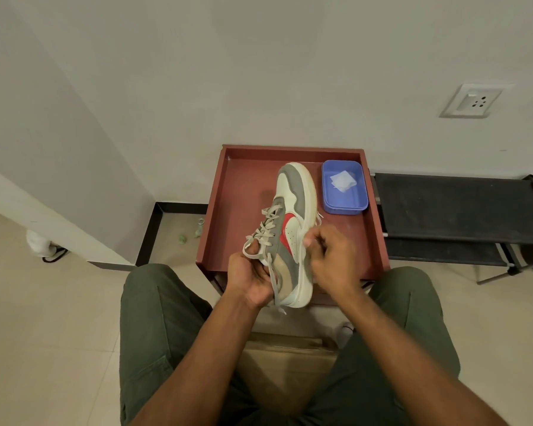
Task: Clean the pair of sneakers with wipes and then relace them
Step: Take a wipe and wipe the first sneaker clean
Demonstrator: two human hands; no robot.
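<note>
Mostly white sneaker [293,222], grey panels, red swoosh.

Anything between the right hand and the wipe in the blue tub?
Nothing visible. The right hand is at the sneaker's side; the wipe lies uncovered in the open blue tub, just beyond it on the red tray.

The sneaker [293,229] is white and grey with a red mark, the tub [345,207] blue, the tray [243,192] reddish-brown, the trousers [154,327] olive green.
</note>
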